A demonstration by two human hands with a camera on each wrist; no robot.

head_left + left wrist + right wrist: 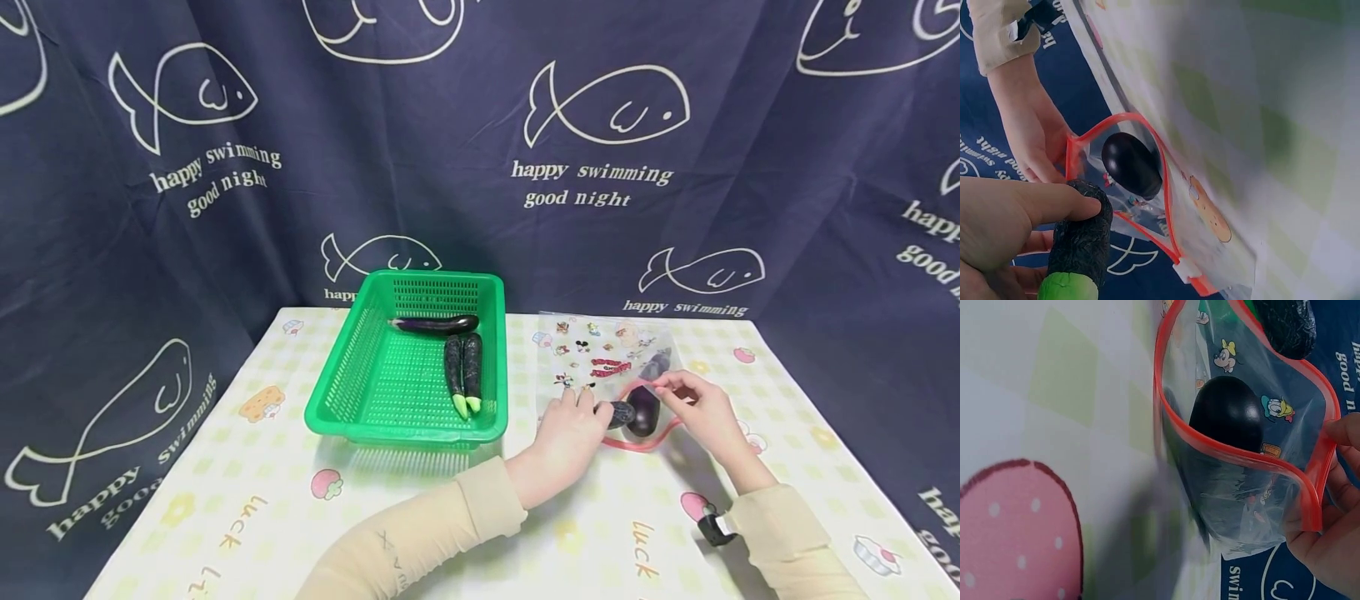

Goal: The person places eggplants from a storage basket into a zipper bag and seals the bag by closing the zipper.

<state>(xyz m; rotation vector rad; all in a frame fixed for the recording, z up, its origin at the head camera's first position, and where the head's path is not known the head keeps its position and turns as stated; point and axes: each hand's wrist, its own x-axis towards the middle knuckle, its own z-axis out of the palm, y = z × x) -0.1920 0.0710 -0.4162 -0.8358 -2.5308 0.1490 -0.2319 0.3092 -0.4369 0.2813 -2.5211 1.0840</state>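
Observation:
In the head view my left hand (567, 435) grips a black, bumpy cucumber-like vegetable (621, 414). Its light green end shows in the left wrist view, with the thumb pressed on its dark skin (1082, 234). The dark tip is at the mouth of a clear zip bag (577, 342) with cartoon prints and a red rim. Inside the bag lies a glossy dark eggplant (1229, 414), its rounded end toward the opening. My right hand (699, 412) pinches the red rim (1316, 481) at one corner, and the mouth stands wide.
To the left stands a green plastic basket (318, 408). It holds a long purple eggplant (438, 324) and two black bumpy vegetables (462, 371) with light green ends. A patterned cloth (247, 492) covers the table, and a dark blue fish-print curtain (465, 167) hangs behind.

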